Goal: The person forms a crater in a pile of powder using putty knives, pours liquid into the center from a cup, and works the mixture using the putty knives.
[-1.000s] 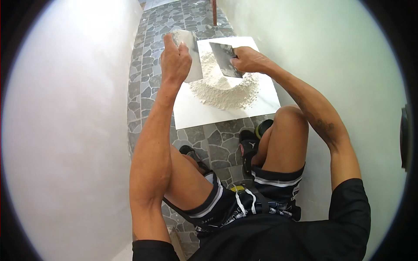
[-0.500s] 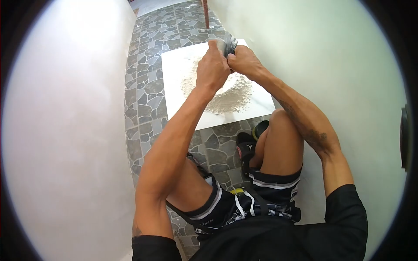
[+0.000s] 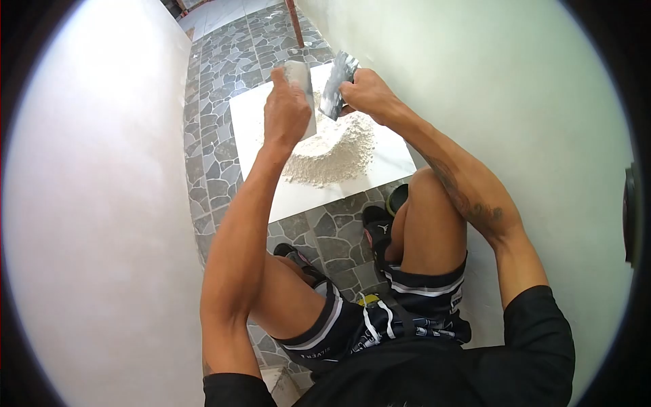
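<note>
My left hand [image 3: 287,112] is closed around a putty knife with a broad, whitish-smeared blade [image 3: 298,73], held on edge above a white board [image 3: 254,193]. To its right, my right hand [image 3: 371,95] grips a second putty knife [image 3: 339,85], its metal blade tilted and streaked with white. The two blades are apart, with a narrow gap between them. Below them a heap of off-white powder [image 3: 332,159] lies on the board, crumbly at its near edge and hollowed in the middle. My fingers hide the handles of both tools.
Pale walls stand close on the left [image 3: 102,203] and right [image 3: 542,122]. The floor [image 3: 217,74] is grey stone-pattern tile. A reddish-brown post [image 3: 295,24] rises beyond the board. A dark round container [image 3: 397,198] sits beside my right knee.
My hands have moved apart, the left one going left and slightly down. The two blades, together before, are now separate. The view has shifted a little.
</note>
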A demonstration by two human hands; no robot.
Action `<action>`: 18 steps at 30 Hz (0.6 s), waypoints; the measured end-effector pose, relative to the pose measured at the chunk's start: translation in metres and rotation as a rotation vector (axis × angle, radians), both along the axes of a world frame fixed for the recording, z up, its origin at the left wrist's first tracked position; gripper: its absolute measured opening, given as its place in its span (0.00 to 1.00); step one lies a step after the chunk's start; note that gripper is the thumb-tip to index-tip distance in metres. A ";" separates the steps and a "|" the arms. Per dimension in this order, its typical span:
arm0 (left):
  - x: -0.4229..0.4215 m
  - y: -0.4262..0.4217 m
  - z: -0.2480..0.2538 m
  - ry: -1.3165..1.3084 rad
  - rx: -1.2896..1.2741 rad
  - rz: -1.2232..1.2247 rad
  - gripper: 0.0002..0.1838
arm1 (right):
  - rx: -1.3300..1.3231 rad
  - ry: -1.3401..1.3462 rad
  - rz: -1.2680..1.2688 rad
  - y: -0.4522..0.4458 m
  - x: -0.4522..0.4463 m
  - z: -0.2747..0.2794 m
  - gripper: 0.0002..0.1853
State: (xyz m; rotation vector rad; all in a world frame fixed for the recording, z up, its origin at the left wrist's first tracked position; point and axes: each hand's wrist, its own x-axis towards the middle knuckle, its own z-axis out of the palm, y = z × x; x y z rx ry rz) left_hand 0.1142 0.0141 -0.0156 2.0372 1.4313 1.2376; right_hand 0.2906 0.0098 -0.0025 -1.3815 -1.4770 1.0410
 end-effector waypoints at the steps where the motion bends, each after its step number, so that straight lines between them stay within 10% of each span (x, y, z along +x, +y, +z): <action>1: 0.005 -0.003 0.000 0.020 0.035 -0.016 0.17 | 0.020 0.036 0.001 0.008 -0.001 -0.008 0.15; 18: 0.023 -0.016 -0.009 -0.007 0.145 -0.037 0.15 | 0.139 -0.297 -0.101 0.001 -0.015 -0.007 0.18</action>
